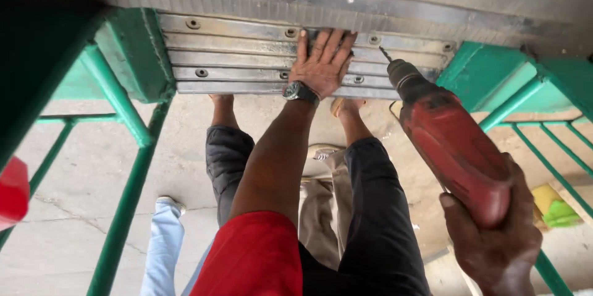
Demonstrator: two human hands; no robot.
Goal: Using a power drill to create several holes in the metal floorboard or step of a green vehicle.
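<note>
My left hand (pixel 322 59) lies flat with spread fingers on a stack of grey metal slats (pixel 238 61) studded with bolt heads, fixed between green steel brackets. A dark watch (pixel 300 92) sits on that wrist, and the sleeve is red. My right hand (pixel 494 234) grips the handle of a red power drill (pixel 454 144). The drill's bit (pixel 385 54) points up at the slats, just right of my left hand's fingers. My legs in dark trousers hang below, with bare feet near the slats' lower edge.
A green metal frame (pixel 133 166) with bars runs down the left, and a matching green railing (pixel 543 154) stands on the right. Concrete floor (pixel 80 209) lies below. Another person's light blue trouser leg (pixel 162 240) shows at lower left. A yellow-green object (pixel 553 209) lies at right.
</note>
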